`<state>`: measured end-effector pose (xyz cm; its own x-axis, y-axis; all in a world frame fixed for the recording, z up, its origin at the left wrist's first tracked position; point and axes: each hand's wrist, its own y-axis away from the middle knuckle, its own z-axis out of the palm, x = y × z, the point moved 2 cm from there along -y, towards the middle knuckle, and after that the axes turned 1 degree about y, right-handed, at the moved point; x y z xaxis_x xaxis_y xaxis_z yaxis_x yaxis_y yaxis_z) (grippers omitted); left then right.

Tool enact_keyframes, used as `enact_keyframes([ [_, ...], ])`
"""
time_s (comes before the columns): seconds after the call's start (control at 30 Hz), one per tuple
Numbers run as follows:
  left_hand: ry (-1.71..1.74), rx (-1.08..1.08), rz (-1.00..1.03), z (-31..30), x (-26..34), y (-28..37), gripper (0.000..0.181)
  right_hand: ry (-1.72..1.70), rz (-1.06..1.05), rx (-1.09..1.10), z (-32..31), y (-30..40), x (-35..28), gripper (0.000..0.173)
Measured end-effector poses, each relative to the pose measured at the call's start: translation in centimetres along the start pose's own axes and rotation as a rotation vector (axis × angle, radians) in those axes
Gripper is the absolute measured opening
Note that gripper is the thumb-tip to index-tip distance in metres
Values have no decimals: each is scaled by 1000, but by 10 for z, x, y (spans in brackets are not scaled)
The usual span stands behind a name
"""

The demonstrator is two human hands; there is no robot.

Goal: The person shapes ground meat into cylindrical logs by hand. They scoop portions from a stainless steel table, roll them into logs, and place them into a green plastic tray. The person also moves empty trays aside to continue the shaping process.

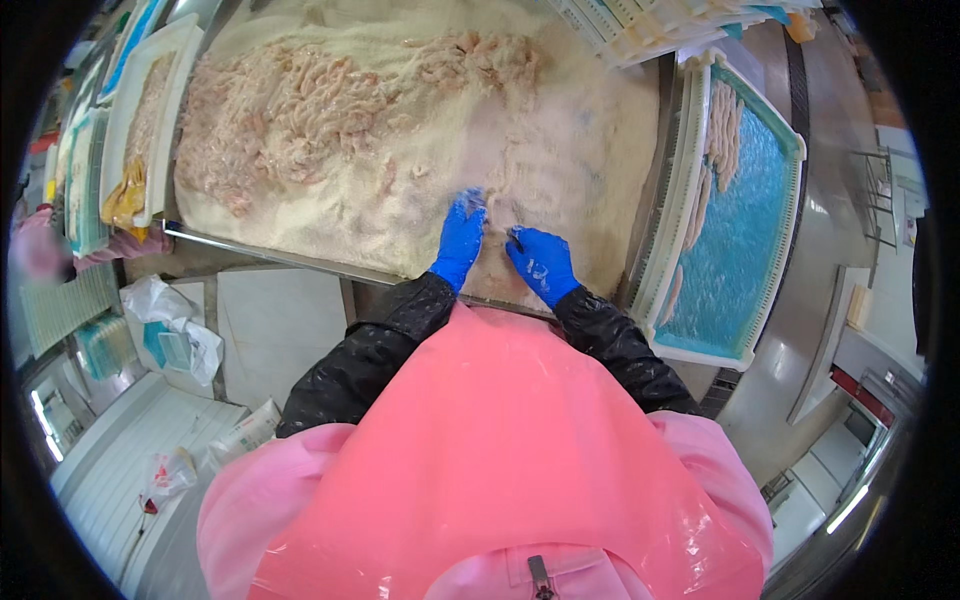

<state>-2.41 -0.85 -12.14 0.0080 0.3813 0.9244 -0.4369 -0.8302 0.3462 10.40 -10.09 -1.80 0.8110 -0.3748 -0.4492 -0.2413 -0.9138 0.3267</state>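
Observation:
My left hand (461, 232), in a blue glove, rests low over a bed of pale crumbs (585, 172) with its fingertips dusted in coating. A thin coated strip (491, 208) lies just right of those fingertips. My right hand (541, 262), also blue-gloved and spotted with crumbs, is curled with its fingertips down near the crumbs. Whether either hand grips a strip is hidden by the fingers. Beyond my hands, to the upper left, spreads a large heap of raw pale-pink meat strips (300, 105) on the crumbs.
Right of the crumb table stands a white plastic crate (776, 247) with a blue base and several coated strips (724, 135). Stacked trays (630, 26) overhang the far right corner. A white tub (169, 112) of meat is at left, with another person's yellow-gloved hand (127, 195) by it.

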Motion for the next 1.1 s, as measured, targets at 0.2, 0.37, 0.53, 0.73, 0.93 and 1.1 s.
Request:
enact_keyframes([
  [0.2, -855, -215, 511, -17, 83, -8, 45, -289, 172, 286, 2, 5, 29, 24],
  [0.37, -1123, -594, 958, -15, 81, -31, 29, -500, 140, 406, -4, -16, 43, 29],
  [0.53, -987, -485, 890, -8, 96, -23, 17, -754, 262, 337, 7, -55, 42, 22],
  [0.73, 416, 61, 66, -36, 90, 8, 22, -621, -413, 340, -9, -126, -44, 30],
  [0.93, 1128, 47, -175, -80, 100, 21, 43, 157, -533, 255, 9, -145, -95, 26],
  [1.1, 1100, 21, -181, -86, 99, 15, 52, -976, -86, 191, 19, -115, -68, 25],
])
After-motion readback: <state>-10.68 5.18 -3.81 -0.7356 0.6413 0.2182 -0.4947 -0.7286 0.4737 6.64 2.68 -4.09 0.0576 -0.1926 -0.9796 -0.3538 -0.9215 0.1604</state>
